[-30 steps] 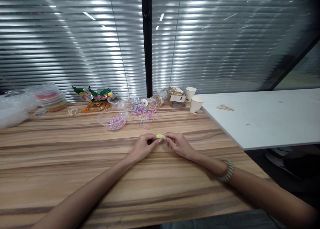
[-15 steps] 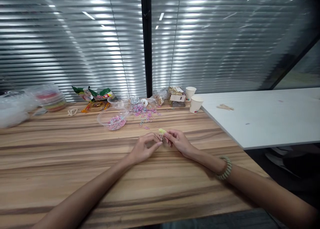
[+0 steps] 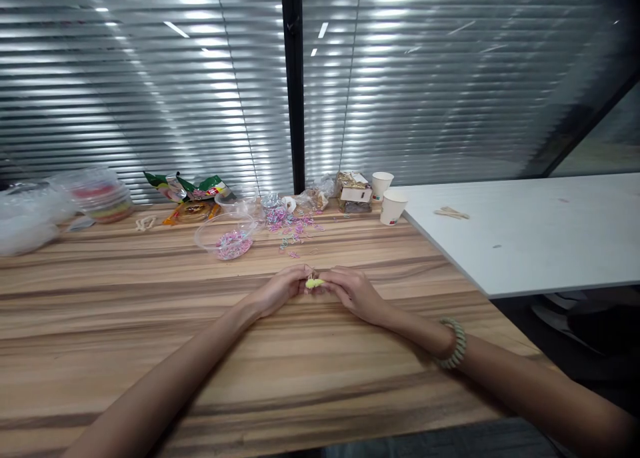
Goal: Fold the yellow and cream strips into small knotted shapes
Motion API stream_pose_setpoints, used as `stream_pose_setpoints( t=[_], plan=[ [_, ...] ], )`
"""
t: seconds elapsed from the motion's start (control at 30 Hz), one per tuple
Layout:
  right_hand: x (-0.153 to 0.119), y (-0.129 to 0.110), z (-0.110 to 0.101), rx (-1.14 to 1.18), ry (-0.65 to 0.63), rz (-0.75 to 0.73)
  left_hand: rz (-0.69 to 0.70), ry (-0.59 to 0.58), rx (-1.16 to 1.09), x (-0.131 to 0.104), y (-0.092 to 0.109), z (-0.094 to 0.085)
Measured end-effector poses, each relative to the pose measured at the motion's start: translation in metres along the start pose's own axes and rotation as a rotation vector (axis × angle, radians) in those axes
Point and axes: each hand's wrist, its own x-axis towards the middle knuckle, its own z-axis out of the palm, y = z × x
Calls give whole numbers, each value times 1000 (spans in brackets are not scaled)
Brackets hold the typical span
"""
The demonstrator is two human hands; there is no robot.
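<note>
Between my hands is a small, soft-looking yellow piece (image 3: 314,283) with thin pale strands; its exact kind is too small to tell. The fingers of my right hand (image 3: 356,293) pinch it at its right end. My left hand (image 3: 283,289) is closed at its left side, where the pale strands run to the fingertips. Both hands are just above the wood-grained table (image 3: 240,371). Farther back lie scattered pink, purple and green small clips or rings (image 3: 295,231), beside a clear plastic bowl (image 3: 233,243) holding more of them.
Two paper cups (image 3: 393,208) and a small box (image 3: 355,193) stand at the back right. Snack packets (image 3: 203,190), stacked plastic tubs (image 3: 97,195) and a clear bag (image 3: 25,221) line the back left. Wooden sticks (image 3: 451,213) lie on the adjoining white table (image 3: 540,245).
The yellow piece has turned from upright to lying sideways and come slightly down and left. My left fingers have moved up behind it, and my right hand has rolled palm down.
</note>
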Motion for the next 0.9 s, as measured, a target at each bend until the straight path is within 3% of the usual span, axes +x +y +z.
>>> stream_pose_setpoints(
  t=[0.13,0.4,0.57,0.77,0.9],
  plan=[
    [0,5,0,-223,9,-72,36,49,-10,3,-6,-5],
    [-1,4,-2,-495,-64,-9,82,98,51,1,-6,-1],
    [-3,6,-1,-366,-67,14,114,86,172,0,-7,-1],
    [-2,5,-1,-178,-84,29,256,261,232,1,-10,-1],
    [-1,6,-1,-86,-54,84,306,313,241,2,-10,-1]
  ],
)
